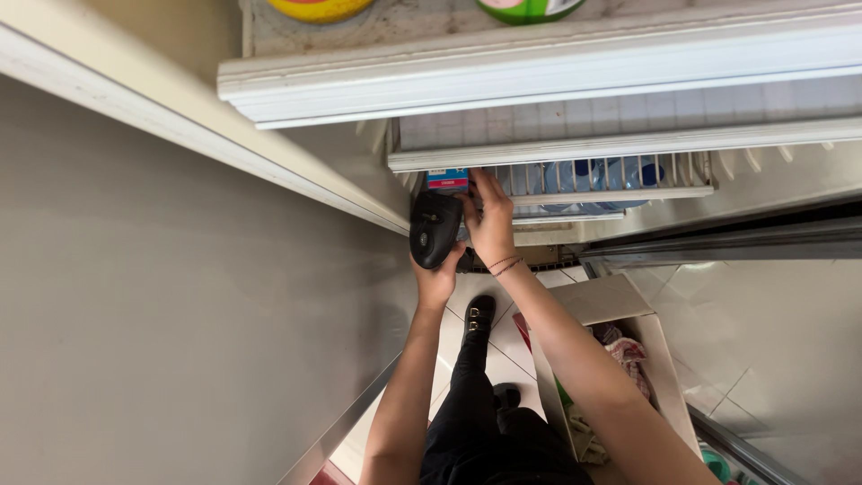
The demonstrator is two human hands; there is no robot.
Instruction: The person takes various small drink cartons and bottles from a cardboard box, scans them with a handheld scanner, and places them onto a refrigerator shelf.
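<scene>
Standing upright at the left end of the white wire shelf (620, 191), a small blue carton (447, 180) has its long axis vertical, its top running up out of sight behind the shelf's front rail. Its printed face points outward toward the viewer.

Left hand (437, 269): closed around the handle of a black handheld scanner (435, 228), the scanner's head raised just below the carton and aimed at it; whether they touch cannot be told.

Right hand (490, 223): fingers spread loosely, fingertips against the carton's right side and the shelf rail; thin bracelets (506, 264) circle the wrist.

Surroundings: clear water bottles with blue caps (611, 172) lie behind the wire bars to the right of the carton. A second white ledge (539, 67) overhangs the shelf above, carrying a yellow round item (319, 8) and a green one (528, 8). A grey panel (180, 314) closes the left side. Below, an open cardboard box (611, 301) of mixed goods stands on the tiled floor (772, 332) beside the person's black shoes (479, 314).
</scene>
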